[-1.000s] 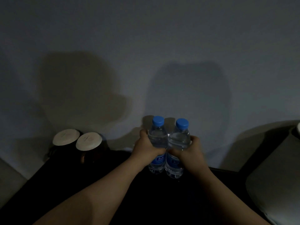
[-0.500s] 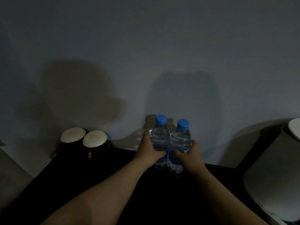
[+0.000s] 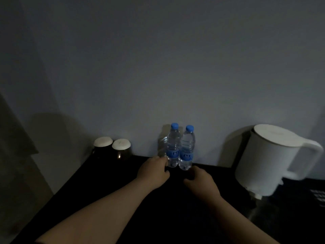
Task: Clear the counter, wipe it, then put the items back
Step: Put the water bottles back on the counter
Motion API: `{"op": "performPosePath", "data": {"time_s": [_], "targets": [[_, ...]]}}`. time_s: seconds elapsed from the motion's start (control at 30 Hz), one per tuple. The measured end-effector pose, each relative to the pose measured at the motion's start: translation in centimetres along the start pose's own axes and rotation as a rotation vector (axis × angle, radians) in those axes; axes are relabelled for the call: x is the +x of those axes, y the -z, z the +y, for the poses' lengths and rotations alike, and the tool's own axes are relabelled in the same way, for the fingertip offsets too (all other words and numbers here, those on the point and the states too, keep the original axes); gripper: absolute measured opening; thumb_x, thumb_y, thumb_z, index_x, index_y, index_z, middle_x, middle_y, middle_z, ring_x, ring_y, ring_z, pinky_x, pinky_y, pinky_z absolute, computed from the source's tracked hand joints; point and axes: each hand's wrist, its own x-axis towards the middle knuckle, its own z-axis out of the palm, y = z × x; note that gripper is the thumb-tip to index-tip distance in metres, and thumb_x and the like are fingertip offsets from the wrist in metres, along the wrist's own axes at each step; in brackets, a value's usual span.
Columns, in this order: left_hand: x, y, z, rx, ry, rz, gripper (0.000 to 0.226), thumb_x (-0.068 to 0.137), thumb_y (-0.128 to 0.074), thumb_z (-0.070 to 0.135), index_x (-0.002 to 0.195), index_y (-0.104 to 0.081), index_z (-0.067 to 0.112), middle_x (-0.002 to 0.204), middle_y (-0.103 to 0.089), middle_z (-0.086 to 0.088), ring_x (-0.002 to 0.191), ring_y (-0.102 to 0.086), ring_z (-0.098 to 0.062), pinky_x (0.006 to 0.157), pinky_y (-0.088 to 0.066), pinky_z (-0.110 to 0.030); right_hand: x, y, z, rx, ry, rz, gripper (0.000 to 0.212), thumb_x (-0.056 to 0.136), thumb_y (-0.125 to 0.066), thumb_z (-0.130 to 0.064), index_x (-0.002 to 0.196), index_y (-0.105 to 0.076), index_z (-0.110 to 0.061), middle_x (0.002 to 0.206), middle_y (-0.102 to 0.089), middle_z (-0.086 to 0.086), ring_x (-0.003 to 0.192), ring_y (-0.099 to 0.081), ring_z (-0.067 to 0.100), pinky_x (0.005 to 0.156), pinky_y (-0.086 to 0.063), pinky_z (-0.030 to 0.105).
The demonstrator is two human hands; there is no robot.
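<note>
Two clear water bottles with blue caps stand upright side by side at the back of the black counter (image 3: 109, 187), against the wall: the left bottle (image 3: 173, 147) and the right bottle (image 3: 187, 148). My left hand (image 3: 153, 170) hovers just in front and to the left of them, fingers loosely curled and holding nothing. My right hand (image 3: 199, 181) is a little nearer to me, below the right bottle, also loosely curled and empty. Neither hand touches a bottle.
Two dark cups with white lids (image 3: 112, 149) stand at the back left of the counter. A white electric kettle (image 3: 270, 159) with its handle to the right stands at the right. The wall rises directly behind everything.
Both hands have let go of the two bottles and drawn back toward me. The bottles now stand on the counter by the wall. The view has shifted, showing more of the kettle.
</note>
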Motion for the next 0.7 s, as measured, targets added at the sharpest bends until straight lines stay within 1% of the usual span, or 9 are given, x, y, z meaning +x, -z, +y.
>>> {"op": "performPosePath", "data": {"time_s": [0.17, 0.27, 0.37, 0.43, 0.5, 0.57, 0.6, 0.67, 0.7], "targets": [[-9.9, -0.2, 1.0, 0.109, -0.099, -0.053, 0.034, 0.090, -0.052, 0.028, 0.123, -0.049, 0.020, 0.121, -0.053, -0.003, 0.112, -0.052, -0.022, 0.090, -0.047, -0.035, -9.9, -1.1, 0.5, -0.040, 0.019, 0.002, 0.030, 0.083, -0.059, -0.030, 0.111, -0.058, -0.021, 0.110, -0.059, 0.000, 0.100, -0.058, 0.016, 0.085, -0.051, 0.033], [-15.3, -0.9, 2.1, 0.098, -0.137, -0.083, 0.033, 0.092, -0.050, 0.028, 0.124, -0.049, 0.020, 0.120, -0.053, -0.002, 0.110, -0.051, -0.019, 0.089, -0.048, -0.035, -15.6, -1.4, 1.9, -0.057, -0.003, 0.002, 0.018, 0.082, -0.056, -0.029, 0.099, -0.058, -0.023, 0.105, -0.059, -0.001, 0.095, -0.058, 0.017, 0.080, -0.049, 0.029], [-19.5, -2.4, 4.0, 0.069, -0.173, -0.138, 0.034, 0.093, -0.049, 0.027, 0.126, -0.048, 0.020, 0.119, -0.055, 0.000, 0.106, -0.053, -0.018, 0.088, -0.049, -0.034, -20.5, -0.9, 4.1, -0.062, -0.042, -0.026, 0.009, 0.085, -0.055, -0.029, 0.092, -0.052, -0.027, 0.100, -0.055, -0.003, 0.093, -0.057, 0.015, 0.078, -0.049, 0.029], [-21.6, -3.6, 5.9, 0.070, -0.221, -0.188, 0.034, 0.094, -0.049, 0.028, 0.127, -0.047, 0.021, 0.119, -0.055, 0.002, 0.105, -0.053, -0.016, 0.087, -0.050, -0.033, -23.4, 0.0, 6.1, -0.061, -0.101, -0.060, 0.009, 0.087, -0.056, -0.030, 0.094, -0.053, -0.027, 0.101, -0.054, -0.004, 0.093, -0.057, 0.013, 0.081, -0.052, 0.030], [-23.3, -4.9, 8.4, 0.065, -0.270, -0.248, 0.035, 0.094, -0.050, 0.030, 0.128, -0.046, 0.024, 0.121, -0.053, 0.003, 0.106, -0.052, -0.013, 0.088, -0.050, -0.032, -26.3, 1.3, 8.3, -0.040, -0.164, -0.089, 0.009, 0.088, -0.058, -0.031, 0.095, -0.052, -0.030, 0.099, -0.052, -0.007, 0.088, -0.057, 0.008, 0.078, -0.053, 0.026], [-24.6, -6.2, 11.5, 0.055, -0.327, -0.298, 0.036, 0.094, -0.052, 0.031, 0.129, -0.045, 0.026, 0.122, -0.052, 0.005, 0.108, -0.051, -0.012, 0.089, -0.050, -0.031, -29.0, 2.7, 11.0, -0.099, -0.165, -0.053, 0.010, 0.088, -0.057, -0.031, 0.086, -0.047, -0.032, 0.093, -0.049, -0.009, 0.081, -0.052, 0.005, 0.067, -0.046, 0.019], [-25.2, -6.9, 13.3, 0.052, -0.355, -0.320, 0.037, 0.093, -0.052, 0.032, 0.129, -0.045, 0.026, 0.122, -0.052, 0.005, 0.108, -0.051, -0.012, 0.090, -0.050, -0.031, -30.3, 3.7, 12.5, -0.141, -0.161, -0.018, 0.012, 0.089, -0.055, -0.031, 0.083, -0.044, -0.032, 0.093, -0.048, -0.008, 0.080, -0.050, 0.007, 0.064, -0.043, 0.020], [-26.1, -8.3, 17.5, 0.053, -0.423, -0.329, 0.037, 0.093, -0.052, 0.031, 0.129, -0.045, 0.026, 0.122, -0.052, 0.004, 0.108, -0.052, -0.013, 0.090, -0.049, -0.032, -32.6, 5.7, 15.4, -0.196, -0.176, 0.066, 0.007, 0.090, -0.051, -0.030, 0.084, -0.048, -0.028, 0.098, -0.051, -0.003, 0.088, -0.051, 0.014, 0.070, -0.044, 0.025], [-26.6, -9.1, 19.8, 0.061, -0.458, -0.313, 0.036, 0.093, -0.051, 0.030, 0.128, -0.046, 0.025, 0.122, -0.053, 0.004, 0.108, -0.052, -0.014, 0.089, -0.049, -0.031, -33.6, 6.8, 17.1, -0.202, -0.197, 0.103, 0.006, 0.090, -0.050, -0.030, 0.092, -0.052, -0.024, 0.103, -0.053, 0.000, 0.093, -0.053, 0.016, 0.075, -0.046, 0.028]]}}
